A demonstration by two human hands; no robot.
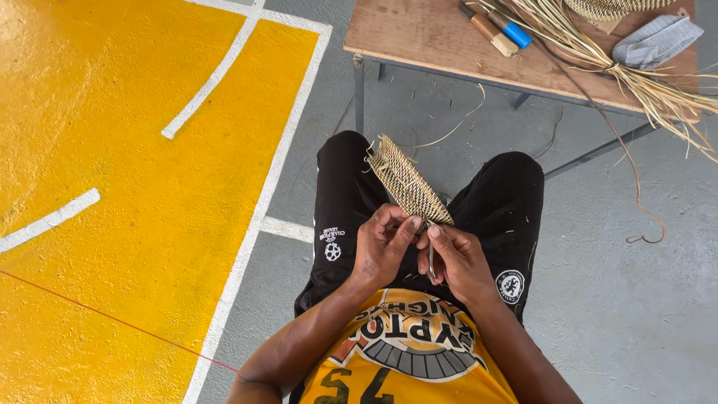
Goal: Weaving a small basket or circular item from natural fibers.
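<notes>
A woven piece (407,183) rests over the lap, the wooden table (419,37) beyond the knees.

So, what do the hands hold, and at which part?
Both hands, left and right, grip the woven straw piece at its near end. The right hand also holds a thin metal tool.

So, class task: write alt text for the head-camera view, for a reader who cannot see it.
Seen from above, a seated person's left hand and right hand pinch the near end of a woven straw piece over their lap, the right also holding a thin metal tool. Ahead, a wooden table carries loose straw.
</notes>
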